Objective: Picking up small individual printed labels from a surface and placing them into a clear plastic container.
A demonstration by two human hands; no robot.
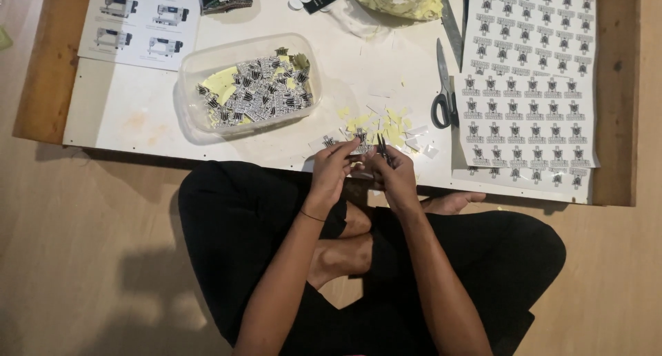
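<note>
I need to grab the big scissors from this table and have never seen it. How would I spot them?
On the white tabletop, find the large sheet of printed stickers at the right. The scissors lie along its left edge, grey handles toward the seated person, far larger than the small tool in the right hand.

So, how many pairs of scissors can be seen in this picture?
2. One large pair of scissors lies on the table, left of the printed sheet. One small dark pair is in the right hand. Others may be hidden under paper scraps.

The tub [196,94] sits left of the scissors [443,87], sticker sheet [527,80] rightmost on the board [124,115].
</note>
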